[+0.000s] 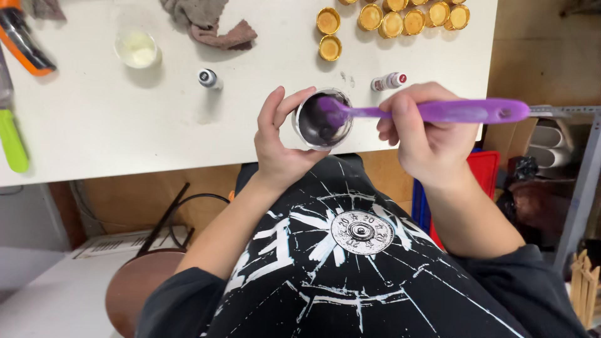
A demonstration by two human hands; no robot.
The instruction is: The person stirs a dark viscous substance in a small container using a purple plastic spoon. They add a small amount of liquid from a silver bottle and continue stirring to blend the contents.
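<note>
left hand (280, 147) wraps the cup (323, 119) to steady it at the table (94, 125) edge; right hand (422, 134) closed on the spatula (438, 111), blade inside the cup.

Cup (322, 119) on table (94, 125) at its near edge, between left hand (282, 141) and right hand (426, 134); spatula (438, 111) tip inside cup. Caps (394, 19) behind; bottle (388, 81) right, vial (208, 78) left; cloth (210, 25) and dish (136, 49) far left.

Illumination: bright, even, from overhead. The white tabletop (94, 125) appears near overexposed, without hard glare. Shadows beneath objects are short and soft. Focus is sharp centrally; wide-angle distortion bends frame edges. The area under the tabletop is dimmer.
</note>
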